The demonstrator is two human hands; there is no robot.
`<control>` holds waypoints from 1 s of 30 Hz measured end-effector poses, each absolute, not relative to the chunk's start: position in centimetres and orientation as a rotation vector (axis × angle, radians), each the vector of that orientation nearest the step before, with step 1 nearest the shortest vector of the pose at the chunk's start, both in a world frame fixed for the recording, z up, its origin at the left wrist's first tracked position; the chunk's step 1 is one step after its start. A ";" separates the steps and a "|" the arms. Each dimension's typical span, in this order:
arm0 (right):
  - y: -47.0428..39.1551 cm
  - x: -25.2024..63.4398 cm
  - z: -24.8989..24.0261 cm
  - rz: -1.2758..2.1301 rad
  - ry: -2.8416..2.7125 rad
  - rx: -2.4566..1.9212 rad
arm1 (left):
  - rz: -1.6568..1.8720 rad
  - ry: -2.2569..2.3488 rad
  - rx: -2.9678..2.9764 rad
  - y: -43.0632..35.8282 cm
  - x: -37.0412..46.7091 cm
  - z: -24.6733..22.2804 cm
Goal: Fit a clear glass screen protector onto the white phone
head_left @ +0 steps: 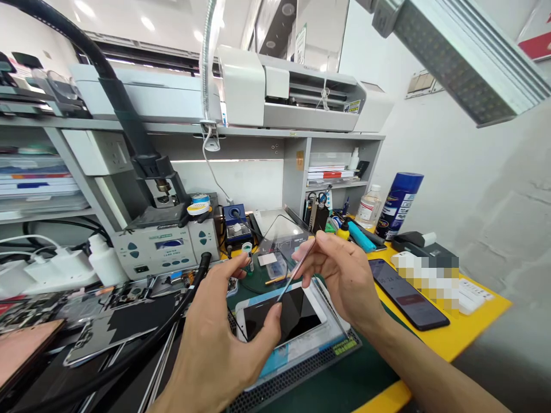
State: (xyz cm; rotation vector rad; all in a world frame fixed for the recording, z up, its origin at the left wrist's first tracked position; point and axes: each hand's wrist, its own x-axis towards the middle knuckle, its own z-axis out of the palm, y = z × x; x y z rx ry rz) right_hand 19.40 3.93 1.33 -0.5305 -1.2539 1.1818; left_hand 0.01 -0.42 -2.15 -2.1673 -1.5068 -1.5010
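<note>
My right hand (344, 269) pinches the upper end of a thin flat panel (297, 269), seen almost edge-on, with a pinkish sheen. It slants down to the left, so I cannot tell whether it is glass or film. My left hand (228, 321) is open, thumb and fingers spread apart, and its thumb is close to the panel's lower end. Beneath both hands lies a white-framed phone screen (297, 312), dark and face up. It rests on a blue and white pad (275, 361) over a black perforated base (301, 373).
On the left are a soldering station (159, 246), a thick black hose (189, 304) and stacked phone parts (124, 332). At right, a dark phone (408, 292) lies on the yellow tabletop (482, 321). A blue spray can (398, 203) stands behind it; a lamp (465, 57) hangs above.
</note>
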 end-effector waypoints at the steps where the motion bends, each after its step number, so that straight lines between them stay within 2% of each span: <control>1: 4.0 19.4 1.4 1.206 -1.239 -0.520 | -1.507 -1.516 -2.175 -0.4 0.0 -2.2; 9: 4.0 19.9 2.2 1.489 -1.133 -0.436 | -1.576 -1.640 -2.265 -0.6 -0.3 -2.4; 19: 4.8 20.9 2.4 2.025 -0.947 -0.224 | -1.778 -1.823 -2.372 -0.7 -0.7 -2.4; 23: 5.0 21.1 2.3 2.112 -0.906 -0.167 | -2.176 -2.011 -2.438 -0.5 -1.0 -2.3; 26: 5.0 21.3 2.3 2.145 -0.894 -0.157 | -2.646 -2.113 -2.450 -0.4 -1.1 -1.7; 30: 4.8 21.2 2.5 2.090 -0.925 -0.212 | -3.338 -1.919 -2.580 -0.6 -1.0 -0.2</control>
